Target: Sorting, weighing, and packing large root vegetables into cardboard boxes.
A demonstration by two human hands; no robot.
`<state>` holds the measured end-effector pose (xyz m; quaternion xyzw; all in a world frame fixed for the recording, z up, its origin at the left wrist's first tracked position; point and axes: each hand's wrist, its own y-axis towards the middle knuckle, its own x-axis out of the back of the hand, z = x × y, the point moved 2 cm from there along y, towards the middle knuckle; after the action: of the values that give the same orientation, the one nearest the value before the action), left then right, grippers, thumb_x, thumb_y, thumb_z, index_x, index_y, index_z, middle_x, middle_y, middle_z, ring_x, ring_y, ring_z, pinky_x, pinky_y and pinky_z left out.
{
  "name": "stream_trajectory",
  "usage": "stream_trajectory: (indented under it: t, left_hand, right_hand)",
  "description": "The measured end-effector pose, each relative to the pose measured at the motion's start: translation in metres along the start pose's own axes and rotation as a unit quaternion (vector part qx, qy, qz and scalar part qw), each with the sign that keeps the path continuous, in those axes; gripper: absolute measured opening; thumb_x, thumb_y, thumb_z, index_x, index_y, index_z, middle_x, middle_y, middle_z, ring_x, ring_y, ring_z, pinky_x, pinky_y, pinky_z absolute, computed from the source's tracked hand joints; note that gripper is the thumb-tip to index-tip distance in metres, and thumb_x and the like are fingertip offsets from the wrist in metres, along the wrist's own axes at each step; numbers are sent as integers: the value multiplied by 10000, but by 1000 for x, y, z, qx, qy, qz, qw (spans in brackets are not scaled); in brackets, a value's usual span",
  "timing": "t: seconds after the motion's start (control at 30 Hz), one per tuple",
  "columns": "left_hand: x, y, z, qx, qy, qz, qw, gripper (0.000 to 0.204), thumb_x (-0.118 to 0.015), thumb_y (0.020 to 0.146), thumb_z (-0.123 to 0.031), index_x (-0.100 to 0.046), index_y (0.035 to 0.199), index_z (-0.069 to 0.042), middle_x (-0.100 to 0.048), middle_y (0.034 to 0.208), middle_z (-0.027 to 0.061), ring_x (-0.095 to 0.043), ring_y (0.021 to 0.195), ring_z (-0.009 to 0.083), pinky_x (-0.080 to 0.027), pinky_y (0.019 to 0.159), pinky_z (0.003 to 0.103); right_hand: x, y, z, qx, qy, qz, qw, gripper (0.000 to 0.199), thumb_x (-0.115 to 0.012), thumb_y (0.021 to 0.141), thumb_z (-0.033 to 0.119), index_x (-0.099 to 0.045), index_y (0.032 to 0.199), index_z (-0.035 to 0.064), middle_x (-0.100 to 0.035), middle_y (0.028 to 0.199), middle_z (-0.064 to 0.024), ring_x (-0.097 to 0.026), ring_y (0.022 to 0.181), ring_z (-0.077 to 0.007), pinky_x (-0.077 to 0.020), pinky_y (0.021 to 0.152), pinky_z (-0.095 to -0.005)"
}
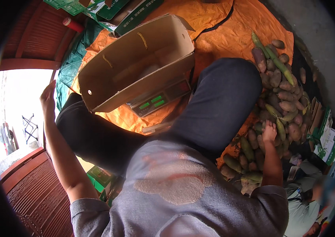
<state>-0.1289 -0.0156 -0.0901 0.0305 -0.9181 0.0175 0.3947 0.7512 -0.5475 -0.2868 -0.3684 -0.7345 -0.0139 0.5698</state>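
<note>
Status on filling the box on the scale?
Done: the cardboard box sits on the scale, seemingly empty. In hand: the right hand rests on the pile of sweet potatoes; the left hand is raised, empty. Left: the pile looks untouched.

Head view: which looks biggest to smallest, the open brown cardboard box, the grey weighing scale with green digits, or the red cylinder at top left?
1. Open brown cardboard box, plainly largest.
2. Grey weighing scale with green digits, mostly hidden under the box, so its full size is unsure.
3. Red cylinder, smallest, though farther from the camera.
</note>
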Motion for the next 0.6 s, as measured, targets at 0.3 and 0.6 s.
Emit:
stream_trajectory:
  t: [0.3,0.6]
  left_hand:
    - [-59,41,-120,-139,-16,93,986,312,-553,1028,-77,-671,1317,-75,-692,1286,90,-608,1241,180,-440,1078,321]
    - [-117,31,-118,-216,153,243,933,451,-646,961,-266,-608,1381,-106,-698,1200,203,-682,1095,345,-529,960,436]
  right_hand:
    - [182,66,23,-82,396,-279,871,586,-794,879,212,-556,1378,18,-627,1327,-232,-597,1243,-345,-472,1030,-419]
    - [515,10,207,290,559,-319,708,537,-675,958,70,-465,1438,-51,-562,1415,-200,-567,1280,-263,-430,1124,-384]
